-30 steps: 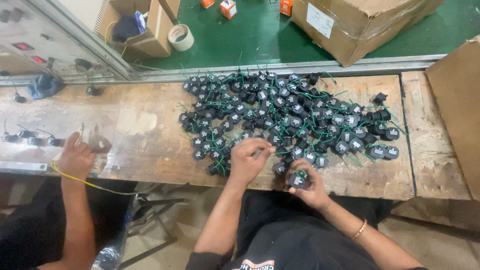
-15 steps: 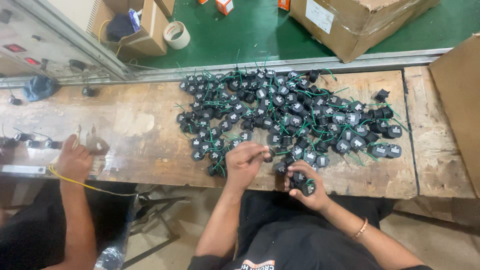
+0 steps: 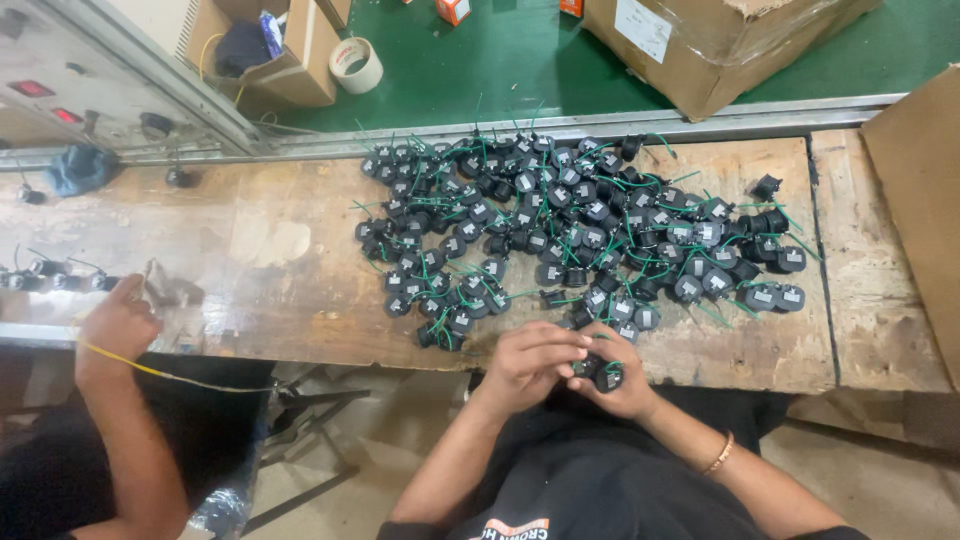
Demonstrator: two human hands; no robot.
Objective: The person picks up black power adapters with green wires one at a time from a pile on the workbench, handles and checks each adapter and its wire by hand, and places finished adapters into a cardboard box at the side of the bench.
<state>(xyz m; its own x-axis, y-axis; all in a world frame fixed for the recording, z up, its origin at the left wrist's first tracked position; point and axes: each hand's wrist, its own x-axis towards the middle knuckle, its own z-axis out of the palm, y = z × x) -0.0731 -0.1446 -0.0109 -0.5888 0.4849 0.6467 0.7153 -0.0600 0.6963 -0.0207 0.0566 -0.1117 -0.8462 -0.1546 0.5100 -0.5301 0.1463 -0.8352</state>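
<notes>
A large pile of small black round parts with green wires covers the middle of the worn wooden bench. My left hand and my right hand meet at the bench's front edge, just below the pile. Together they grip one black part with a green wire. My left fingers curl over its top while my right hand cups it from beneath. A thin bangle sits on my right wrist.
A co-worker's hand rests on the bench at the left, with a yellow wire across the forearm. Cardboard boxes, a tape roll and a green floor lie beyond the bench. Another box stands at the right.
My left hand drew back from the pile's edge to my right hand. Both hands now close together on the one part. The co-worker's hand shifted slightly.
</notes>
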